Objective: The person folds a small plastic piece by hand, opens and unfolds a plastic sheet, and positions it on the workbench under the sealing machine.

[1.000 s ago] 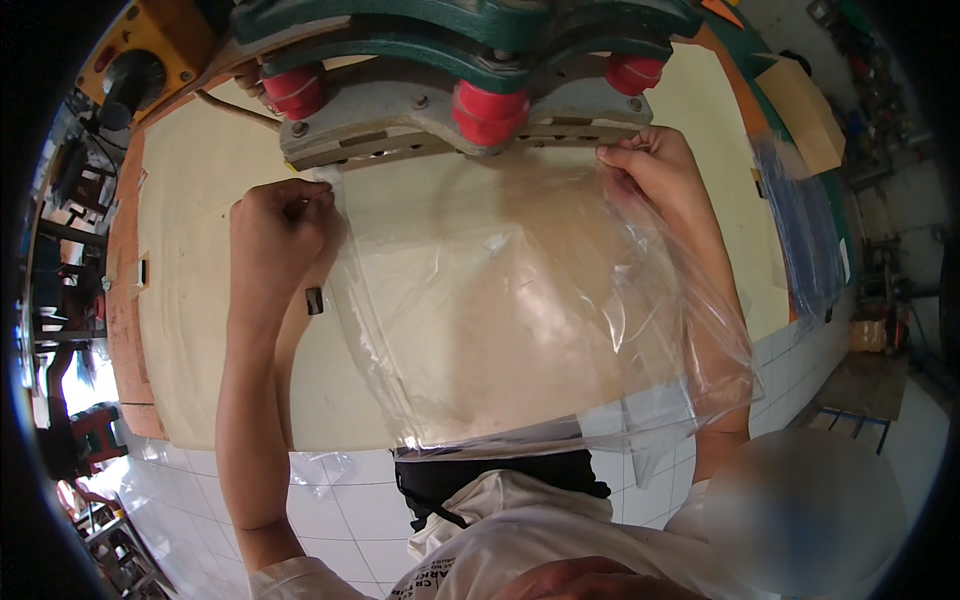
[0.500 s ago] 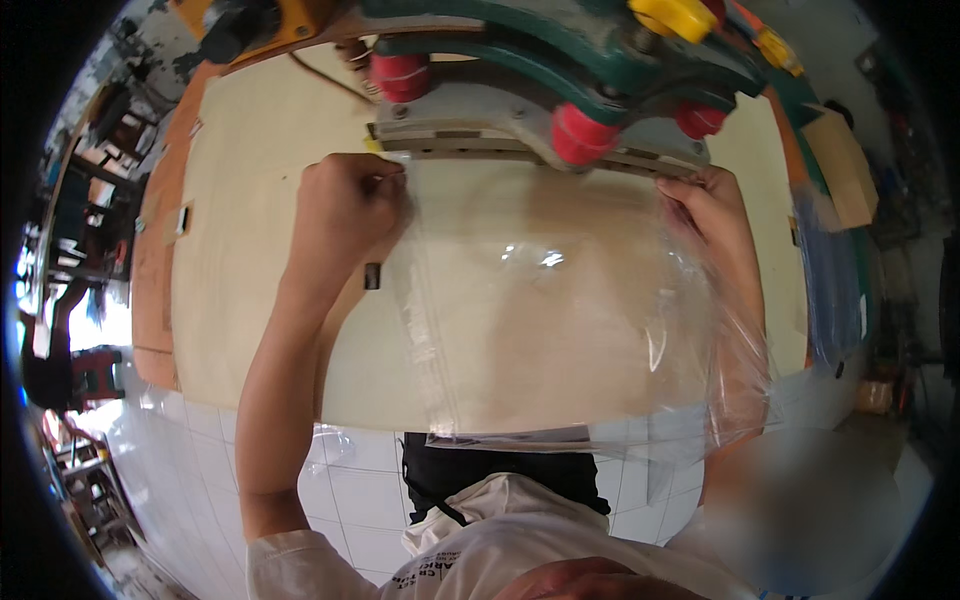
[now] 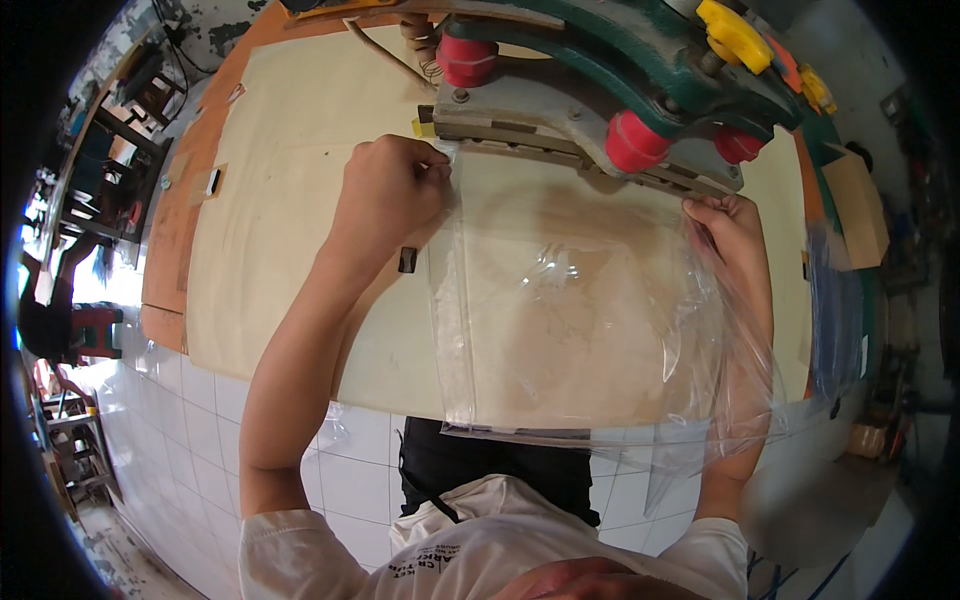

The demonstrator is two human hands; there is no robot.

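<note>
A large clear plastic sheet (image 3: 570, 330) stretches over the pale table top and hangs over its near edge. My left hand (image 3: 395, 190) is closed, pinching the sheet's far left corner beside the end of a metal press bar. At the far right corner, my right hand (image 3: 728, 222) pinches the sheet between thumb and fingers. The far edge of the sheet runs along the metal bar (image 3: 590, 155) of a green press machine (image 3: 590, 70); whether it lies beneath the bar I cannot tell. Loose folds of the sheet drape over my right forearm.
Red knobs (image 3: 637, 140) and a yellow handle (image 3: 735, 38) stick out from the press. A small dark piece (image 3: 407, 260) lies by my left wrist. Bluish clear sheets (image 3: 838, 310) hang at the table's right edge, near a cardboard piece (image 3: 855, 205). A stool (image 3: 97, 330) stands at left.
The view has shifted, so the press, table and both hands appear further right. Both hands keep their pinch on the sheet, in much the same place against the press.
</note>
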